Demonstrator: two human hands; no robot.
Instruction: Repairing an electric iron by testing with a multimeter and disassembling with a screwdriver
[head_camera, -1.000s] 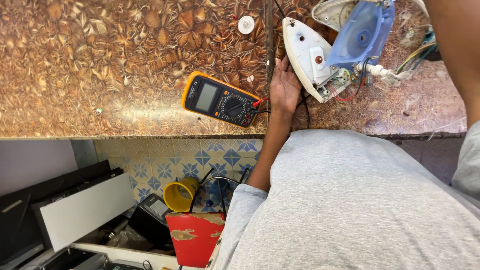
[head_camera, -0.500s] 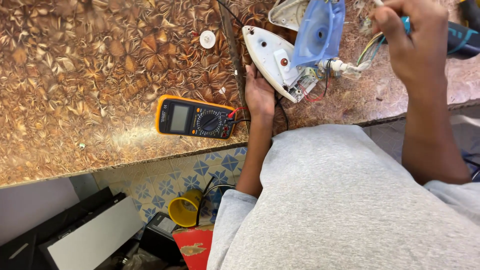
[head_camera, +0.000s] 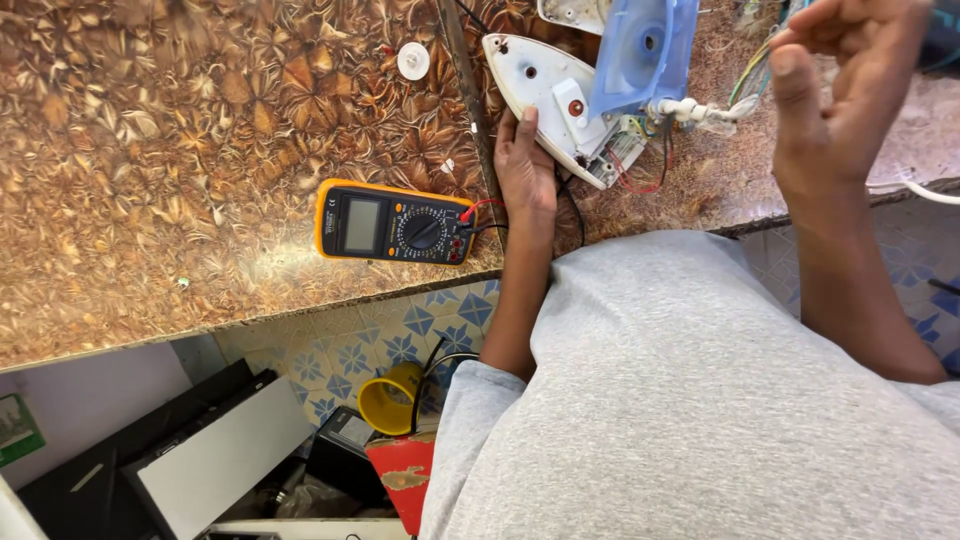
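A dismantled clothes iron lies on the brown patterned countertop (head_camera: 150, 150). Its white body (head_camera: 535, 75) lies on its side, with a translucent blue part (head_camera: 640, 50) standing over it and loose red and black wires (head_camera: 640, 170) at its rear. My left hand (head_camera: 525, 165) grips the near edge of the white body. My right hand (head_camera: 840, 90) is raised to the right of the iron with its fingers curled; a dark tool handle (head_camera: 940, 40) shows just behind it. An orange-edged multimeter (head_camera: 395, 222) lies left of my left hand, its leads running toward the iron.
A small white disc (head_camera: 413, 60) lies on the counter beyond the multimeter. A white cord (head_camera: 930, 190) hangs off the counter edge at right. Below the counter, on the tiled floor, are a yellow cup (head_camera: 388, 400), a red box (head_camera: 400, 480) and dark flat equipment (head_camera: 150, 470).
My right hand came into view from the right with a tool and now hovers beside the iron. My left hand has stayed on the iron. The view has shifted.
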